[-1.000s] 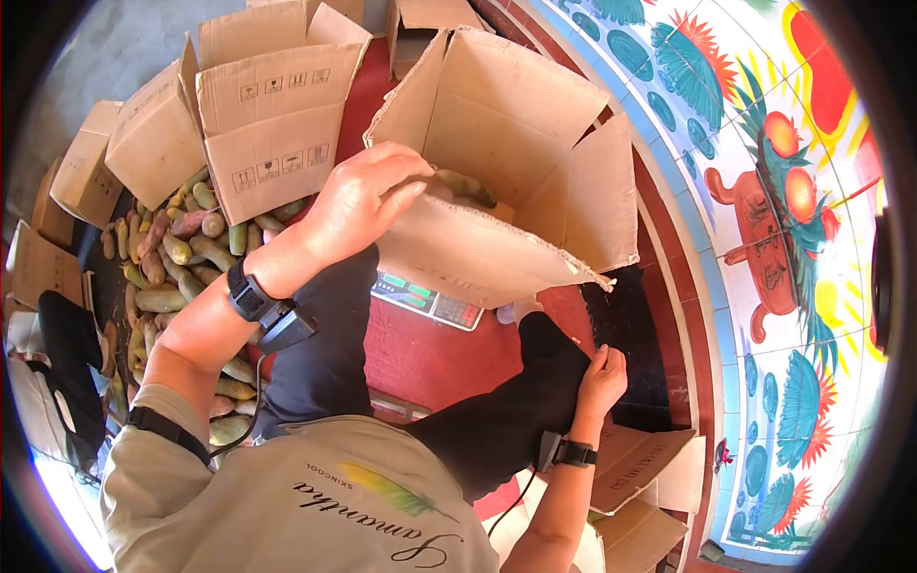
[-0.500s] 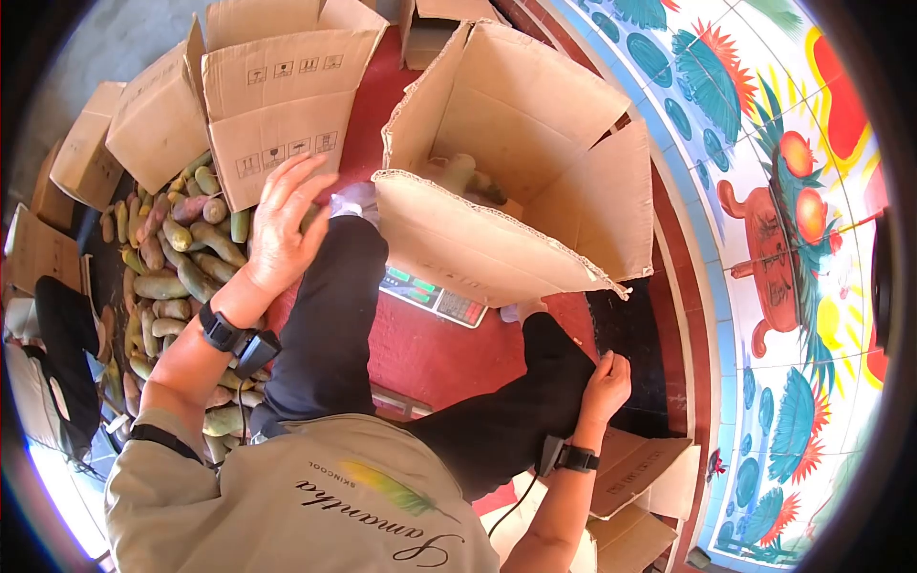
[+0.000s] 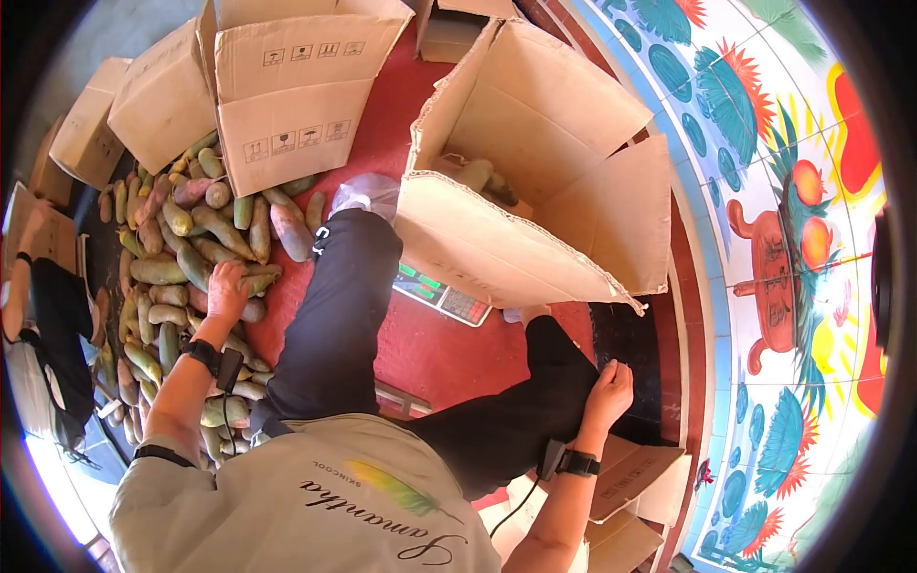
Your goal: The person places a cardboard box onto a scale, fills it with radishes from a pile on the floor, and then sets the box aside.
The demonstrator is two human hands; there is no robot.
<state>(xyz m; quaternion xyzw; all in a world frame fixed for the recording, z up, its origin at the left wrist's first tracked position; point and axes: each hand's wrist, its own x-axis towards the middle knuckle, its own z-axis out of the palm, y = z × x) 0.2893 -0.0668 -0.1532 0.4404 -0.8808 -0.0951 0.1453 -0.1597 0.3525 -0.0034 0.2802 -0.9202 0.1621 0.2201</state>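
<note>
On the left, my left hand (image 3: 227, 289) reaches down into a heap of long green, yellow and reddish vegetables (image 3: 158, 271). Its fingers are closed round the near end of a green vegetable (image 3: 262, 278) at the heap's right side. My right hand (image 3: 611, 390) rests by my right knee with its fingers curled in and nothing visible in them. Between my legs and beyond them stands an open cardboard box (image 3: 506, 234), with a few vegetables (image 3: 480, 178) in its far left corner. A scale's display panel (image 3: 442, 294) shows below its near side.
More cardboard boxes stand behind the heap (image 3: 291, 105), at the top (image 3: 453, 36) and beside my right forearm (image 3: 635, 477). Another person's arm (image 3: 21, 277) and dark-clothed leg show at the far left. A painted tile wall (image 3: 755, 286) curves along the right.
My left hand has moved down and left from above my knee, onto the heap, and closed round a vegetable. At the far left, the other person's arm has come into view.
</note>
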